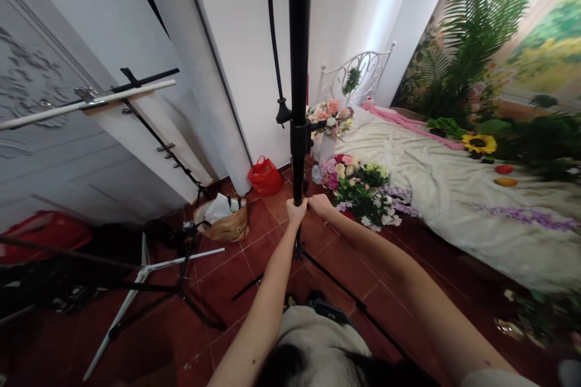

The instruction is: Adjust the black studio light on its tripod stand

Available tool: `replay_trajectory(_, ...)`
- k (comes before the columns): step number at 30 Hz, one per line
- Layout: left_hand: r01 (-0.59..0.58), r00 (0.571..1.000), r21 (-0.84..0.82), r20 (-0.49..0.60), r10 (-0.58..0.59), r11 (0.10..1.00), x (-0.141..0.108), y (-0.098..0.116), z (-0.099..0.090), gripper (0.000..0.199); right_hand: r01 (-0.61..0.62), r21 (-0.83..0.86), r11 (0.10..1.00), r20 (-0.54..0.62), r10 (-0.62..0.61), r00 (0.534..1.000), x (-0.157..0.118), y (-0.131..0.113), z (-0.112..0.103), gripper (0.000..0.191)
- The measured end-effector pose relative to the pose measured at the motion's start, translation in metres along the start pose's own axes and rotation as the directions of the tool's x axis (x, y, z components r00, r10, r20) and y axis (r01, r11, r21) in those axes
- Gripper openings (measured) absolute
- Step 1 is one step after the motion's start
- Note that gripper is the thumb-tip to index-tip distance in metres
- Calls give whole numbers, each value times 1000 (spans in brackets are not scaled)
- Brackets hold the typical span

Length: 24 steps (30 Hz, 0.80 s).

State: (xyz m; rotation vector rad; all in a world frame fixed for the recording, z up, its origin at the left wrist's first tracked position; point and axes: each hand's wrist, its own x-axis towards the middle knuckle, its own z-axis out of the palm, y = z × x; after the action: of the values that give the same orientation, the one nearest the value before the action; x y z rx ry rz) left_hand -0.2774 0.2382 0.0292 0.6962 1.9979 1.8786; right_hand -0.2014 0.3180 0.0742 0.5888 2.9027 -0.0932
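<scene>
A black light stand (pixel 300 42) rises upright in front of me, its tripod legs spread on the floor. My left hand (pixel 296 211) is wrapped round its pole below a black collar (pixel 299 140). Against the right side of the pole, at the same height, my right hand (pixel 321 205) is closed; the exact part under its fingers is hidden. A black cable with a plug (pixel 284 112) hangs down just left of the pole, apart from both hands.
Left are a backdrop stand (pixel 154 136) with clamps, a white-legged stand (pixel 145 272), a woven bag (pixel 231 221) and a red bag (pixel 265 176). Right, artificial flowers (pixel 347 172) stand by a bed (pixel 436 175) with a cream cover. Red tiles (pixel 263 242) form the floor.
</scene>
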Motion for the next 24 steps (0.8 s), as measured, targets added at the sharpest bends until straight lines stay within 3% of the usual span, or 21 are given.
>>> replay_trajectory(5, -8, 1000, -13, -2, 8, 1000, -2, 1, -1, 21, -128, 161, 979, -140, 151, 979, -49, -7, 35, 44)
replay_trajectory(8, 23, 1000, -22, -1, -23, 1000, -4, 5, -2, 22, -110, 353, 929, -209, 193, 959, -66, 2, 29, 40)
replay_trajectory(11, 43, 999, -34, -24, -44, 999, -5, 9, -1, 21, 55, 573, 817, -393, 215, 894, -65, 10, -25, 34)
replay_trajectory(13, 44, 998, -32, -39, -45, 999, -6, 11, 0, 22, 306, 674, 672, -569, 209, 795, -58, 6, -78, 51)
replay_trajectory(15, 46, 998, -17, -47, -47, 999, -7, 13, 0, 22, 497, 667, 555, -685, 195, 702, -49, -9, -131, 73)
replay_trajectory(18, 55, 997, 40, -64, -53, 998, -10, 17, -1, 21, 571, 663, 484, -741, 316, 593, -35, -38, -183, 73)
replay_trajectory(20, 19, 998, 55, -63, -15, 998, -14, 20, -6, 21, 571, 683, 454, -729, 378, 571, -28, -50, -198, 64)
replay_trajectory(24, -169, 983, -39, 62, 172, 985, -24, 22, -21, 23, 602, 694, 396, -719, 322, 616, -24, -51, -214, 51)
